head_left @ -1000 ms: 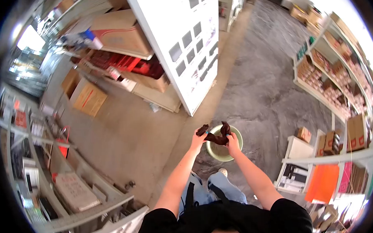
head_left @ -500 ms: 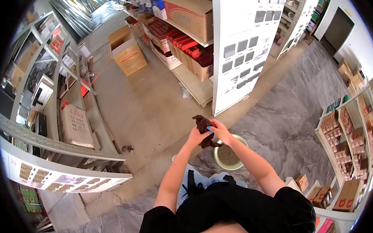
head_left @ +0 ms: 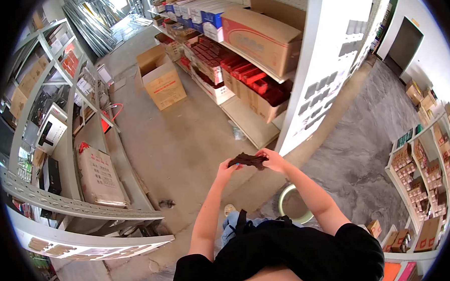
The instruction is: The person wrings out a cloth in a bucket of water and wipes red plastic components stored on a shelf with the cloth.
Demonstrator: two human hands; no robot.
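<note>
A dark brown cloth (head_left: pixel 248 160), crumpled and stretched sideways, hangs between my two hands in front of my body. My left hand (head_left: pixel 227 169) grips its left end, and my right hand (head_left: pixel 272 161) holds the right end with the fingers closed on it. Below and to the right, partly covered by my right forearm, a pale green basin (head_left: pixel 283 200) stands on the floor. What lies inside the basin looks murky and grey-brown.
Shelving with red goods and a large carton (head_left: pixel 261 41) stands ahead, ending in a white display panel (head_left: pixel 323 81). An open cardboard box (head_left: pixel 165 88) sits on the aisle floor. Metal shelves (head_left: pixel 87 207) line the left; a low rack of small boxes (head_left: pixel 412 182) stands right.
The cloth was bunched between my close hands; now my hands are farther apart and it is stretched between them. My view has shifted forward, and the basin is lower and farther right.
</note>
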